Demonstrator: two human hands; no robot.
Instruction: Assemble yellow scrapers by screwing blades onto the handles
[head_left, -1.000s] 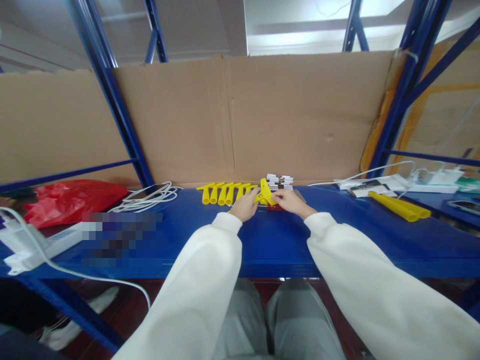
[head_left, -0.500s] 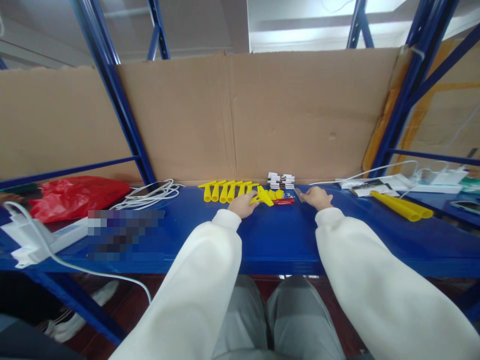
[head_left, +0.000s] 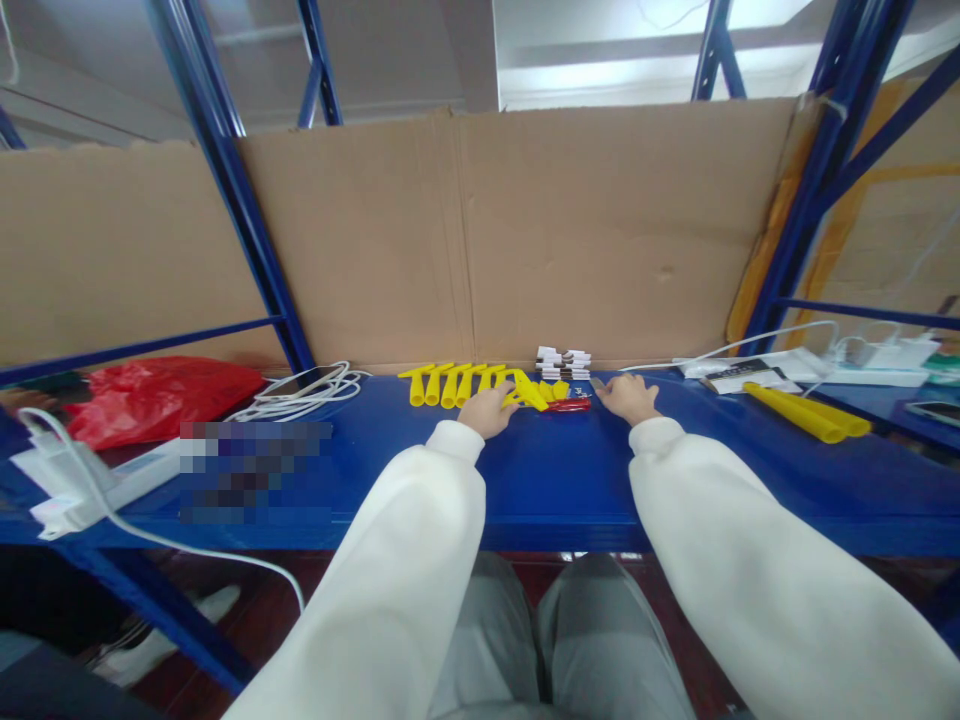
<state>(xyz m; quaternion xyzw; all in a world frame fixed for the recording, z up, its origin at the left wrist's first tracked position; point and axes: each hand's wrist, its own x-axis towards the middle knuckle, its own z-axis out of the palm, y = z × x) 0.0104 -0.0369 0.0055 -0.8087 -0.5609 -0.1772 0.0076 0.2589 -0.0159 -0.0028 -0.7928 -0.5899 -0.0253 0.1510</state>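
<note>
My left hand [head_left: 486, 410] is closed on a yellow plastic piece [head_left: 531, 393] with a narrow tail and a wider flat part. Beyond it and to its left stand several yellow funnel-like plastic parts [head_left: 448, 388] in a row. My right hand [head_left: 631, 398] has its fingers pinched on a small flat greyish piece [head_left: 598, 384], partly hidden by the fingertips. Between the hands lie a slim red object [head_left: 568, 405] and some small yellow pieces [head_left: 556, 389]. Stacked white pieces with dark edges [head_left: 562, 363] sit just behind them.
The blue shelf top [head_left: 559, 480] ends at a cardboard panel [head_left: 600, 230]. Two long yellow cones [head_left: 802, 415] and a white power strip [head_left: 877, 375] lie right. Left are a red plastic bag [head_left: 161, 395], coiled white cable [head_left: 307, 393] and another power strip [head_left: 142, 475].
The view has shifted very slightly. My right hand has moved a little to the left with the flat piece; my left hand stays by the yellow piece.
</note>
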